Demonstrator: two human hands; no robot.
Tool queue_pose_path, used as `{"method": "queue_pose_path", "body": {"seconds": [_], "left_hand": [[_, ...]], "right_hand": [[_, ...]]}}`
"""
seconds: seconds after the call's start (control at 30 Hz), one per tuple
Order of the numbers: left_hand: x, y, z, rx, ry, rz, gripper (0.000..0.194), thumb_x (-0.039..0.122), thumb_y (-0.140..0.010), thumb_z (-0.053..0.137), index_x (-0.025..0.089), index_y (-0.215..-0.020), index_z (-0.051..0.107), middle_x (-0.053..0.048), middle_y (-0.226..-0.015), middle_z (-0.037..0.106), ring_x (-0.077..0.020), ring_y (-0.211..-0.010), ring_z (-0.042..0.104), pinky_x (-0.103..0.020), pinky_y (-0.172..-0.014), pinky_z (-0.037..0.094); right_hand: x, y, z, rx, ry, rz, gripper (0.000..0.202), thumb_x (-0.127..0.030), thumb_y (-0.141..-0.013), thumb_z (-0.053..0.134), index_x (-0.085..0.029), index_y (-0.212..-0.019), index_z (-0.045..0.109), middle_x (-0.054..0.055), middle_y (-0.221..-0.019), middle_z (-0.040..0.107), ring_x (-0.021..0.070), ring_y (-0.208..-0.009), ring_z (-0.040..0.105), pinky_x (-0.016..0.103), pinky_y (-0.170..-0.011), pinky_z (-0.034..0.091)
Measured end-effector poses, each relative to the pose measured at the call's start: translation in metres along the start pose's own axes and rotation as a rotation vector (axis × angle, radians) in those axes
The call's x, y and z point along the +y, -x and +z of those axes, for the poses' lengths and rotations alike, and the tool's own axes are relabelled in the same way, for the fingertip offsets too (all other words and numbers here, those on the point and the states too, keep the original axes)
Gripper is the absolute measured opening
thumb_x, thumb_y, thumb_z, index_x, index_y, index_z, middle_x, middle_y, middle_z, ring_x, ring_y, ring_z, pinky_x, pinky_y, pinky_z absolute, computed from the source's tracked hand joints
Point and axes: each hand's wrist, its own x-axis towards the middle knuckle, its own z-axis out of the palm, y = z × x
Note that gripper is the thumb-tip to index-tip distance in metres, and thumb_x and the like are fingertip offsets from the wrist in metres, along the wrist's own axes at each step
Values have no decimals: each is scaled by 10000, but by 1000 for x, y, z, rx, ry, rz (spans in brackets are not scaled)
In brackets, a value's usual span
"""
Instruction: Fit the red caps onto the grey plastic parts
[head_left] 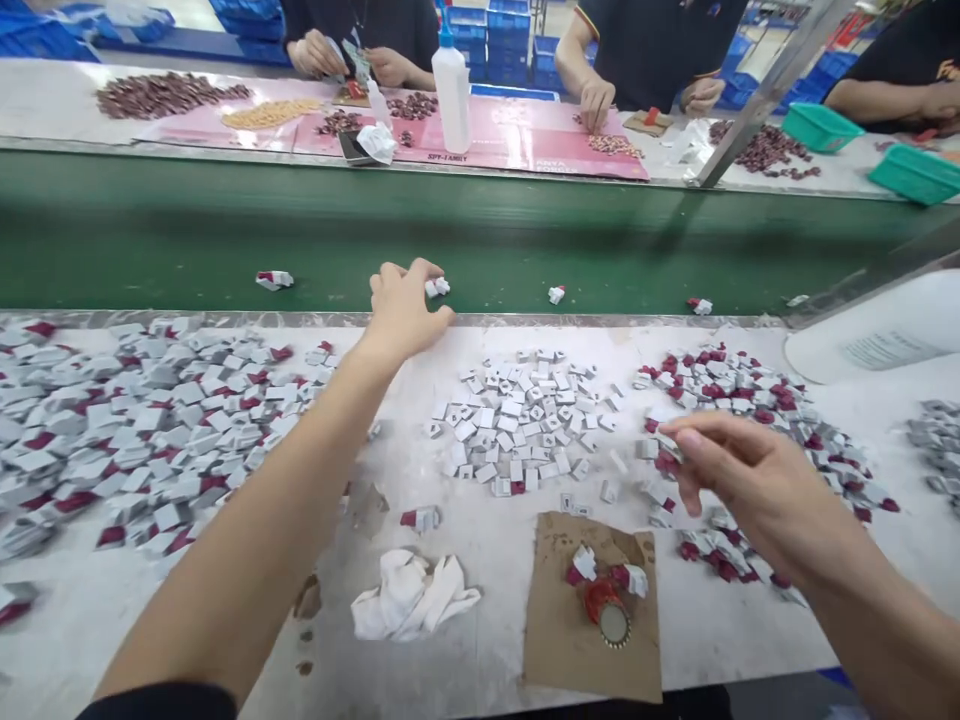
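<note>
My left hand (409, 305) reaches over the near edge of the green belt (495, 245), its fingers apart and curved beside a small white part (437, 287). Whether they touch it is unclear. My right hand (731, 470) is over the left side of a pile of white and dark red parts (757, 395), thumb and forefinger close together near a small piece partly hidden by the fingertips. Between the hands lie many loose white pieces (517, 410). Below them, a brown cardboard square (555, 640) bears two white-and-red parts, something red and a round, ridged-edged cap (614, 624).
A large heap of white and red parts (150, 420) covers the left. A crumpled white cloth (412, 595) lies near the front. A white container (877, 325) stands right, by a slanted metal post (772, 90). People work across the belt, beside a white bottle (451, 95).
</note>
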Motion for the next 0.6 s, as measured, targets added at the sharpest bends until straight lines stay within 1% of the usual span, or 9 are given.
{"method": "queue_pose_path", "body": {"seconds": [0.07,0.1,0.17,0.27,0.33,0.43,0.5,0.57,0.6], "left_hand": [[4,31,-4,-212,-52,239,542,311,-807,703,239,-1340,768,-170,-1359,718,-431,-1387,604,-568,-1181,503],[6,45,-5,-316,-63,318,498,352,-834,673,253,-1308,789,-150,-1314,743,-410,-1329,641,-538,-1143,529],[10,67,-2,-435,-72,357,432,437,-862,649,261,-1219,817,-125,-1214,788,-378,-1201,707,-485,-1061,565],[20,83,4,-415,-80,229,406,536,-880,636,251,-1114,805,-105,-1022,820,-343,-972,757,-434,-901,590],[29,87,6,-374,-64,131,366,534,-878,642,252,-1062,784,-86,-957,826,-321,-890,760,-406,-831,590],[41,98,0,-293,5,57,318,464,-848,679,248,-1063,770,-75,-1055,847,-294,-936,773,-366,-828,596],[45,111,-5,-225,76,11,327,438,-811,715,249,-1073,765,-69,-1092,851,-277,-948,779,-337,-783,587],[45,131,-9,-192,131,-60,351,461,-779,769,264,-1069,763,-53,-978,852,-251,-801,754,-311,-632,521],[44,142,-9,-207,158,-92,366,484,-769,802,274,-1067,765,-43,-889,841,-238,-711,722,-305,-574,473]], "right_hand": [[25,32,-3,94,-176,125,433,-644,-806,1003,-258,-983,918,32,-644,759,197,-549,731,323,-574,661],[35,44,-1,125,-253,180,431,-625,-774,1031,-254,-964,921,45,-678,781,205,-581,757,314,-578,673],[46,63,4,162,-374,256,419,-581,-732,1071,-254,-952,929,70,-782,836,236,-706,827,321,-669,724],[53,79,11,185,-467,287,440,-529,-708,1099,-265,-1022,939,99,-945,897,285,-913,887,372,-873,757],[54,85,13,186,-480,272,462,-501,-709,1105,-265,-1069,938,109,-988,910,306,-975,896,412,-947,752],[55,92,14,192,-475,201,409,-480,-751,1086,-268,-1066,934,105,-979,911,297,-939,895,425,-919,756],[57,95,15,177,-454,139,334,-452,-789,1066,-285,-1046,933,90,-1008,913,255,-914,883,361,-882,746],[59,98,16,139,-423,104,268,-423,-813,1049,-306,-1025,932,69,-1029,913,209,-877,863,289,-837,724],[61,100,16,129,-404,96,247,-412,-815,1045,-312,-1012,933,62,-1038,911,198,-874,855,269,-823,716]]}}
